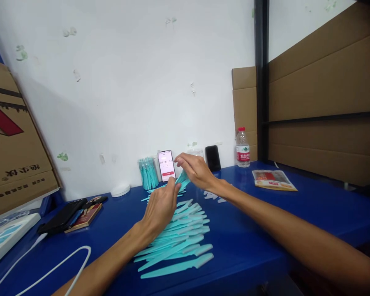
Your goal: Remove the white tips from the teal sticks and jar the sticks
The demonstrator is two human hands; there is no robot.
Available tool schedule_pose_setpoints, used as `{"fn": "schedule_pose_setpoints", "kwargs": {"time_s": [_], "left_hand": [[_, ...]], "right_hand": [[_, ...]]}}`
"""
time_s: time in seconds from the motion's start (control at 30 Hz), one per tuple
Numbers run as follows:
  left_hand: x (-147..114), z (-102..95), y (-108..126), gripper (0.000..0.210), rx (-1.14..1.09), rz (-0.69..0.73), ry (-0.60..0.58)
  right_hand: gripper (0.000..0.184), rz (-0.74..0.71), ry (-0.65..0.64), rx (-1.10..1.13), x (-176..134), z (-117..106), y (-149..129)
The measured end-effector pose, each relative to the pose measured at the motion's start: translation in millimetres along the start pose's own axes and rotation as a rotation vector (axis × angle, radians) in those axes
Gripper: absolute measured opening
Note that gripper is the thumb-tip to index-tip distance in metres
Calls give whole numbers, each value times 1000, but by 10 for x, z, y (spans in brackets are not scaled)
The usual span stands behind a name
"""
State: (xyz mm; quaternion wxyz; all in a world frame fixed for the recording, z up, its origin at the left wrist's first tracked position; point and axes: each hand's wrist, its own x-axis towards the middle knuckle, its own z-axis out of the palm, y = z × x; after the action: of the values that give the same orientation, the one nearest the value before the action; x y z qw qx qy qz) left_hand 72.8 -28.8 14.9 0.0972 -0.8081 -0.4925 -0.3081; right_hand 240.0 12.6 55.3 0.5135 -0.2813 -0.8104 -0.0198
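In the head view, a turquoise tool [181,178] is between the two hands, near the wall-side edge of the blue table [237,226]. It lies right of the left hand's [160,206] fingertips and just under the right hand [195,169]; neither is clearly nearer. Its long axis seems to rise toward the right; which end points there is unclear. Both hands' fingers are narrow, but which grip it I cannot tell.
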Motion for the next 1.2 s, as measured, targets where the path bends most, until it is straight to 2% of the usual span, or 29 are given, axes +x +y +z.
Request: {"fn": "schedule_pose_setpoints", "kwargs": {"time_s": [0.13,0.27,0.33,0.43,0.6,0.83,1.03,1.2], "left_hand": [[-17,34,19,25,-282,13,-8],[7,61,9,31,-470,-23,5],[25,55,-12,35,-446,-33,-21],[33,30,-43,41,-306,-3,-56],[7,9,-49,37,-139,25,-77],[5,35,-45,39,-106,39,-63],[41,-45,26,41,11,14,-41],[79,-119,53,42,-73,23,-55]], "right_hand": [[51,56,-25,-35,-16,40,97],[59,58,39,-68,-13,91,184],[58,71,63,-52,-10,110,187],[58,75,17,-21,-21,110,154],[44,-62,-33,-44,-69,71,120],[59,-41,-65,-274,-47,76,193],[57,-50,-54,-191,18,72,178],[56,-27,-14,-101,71,87,204]]}}
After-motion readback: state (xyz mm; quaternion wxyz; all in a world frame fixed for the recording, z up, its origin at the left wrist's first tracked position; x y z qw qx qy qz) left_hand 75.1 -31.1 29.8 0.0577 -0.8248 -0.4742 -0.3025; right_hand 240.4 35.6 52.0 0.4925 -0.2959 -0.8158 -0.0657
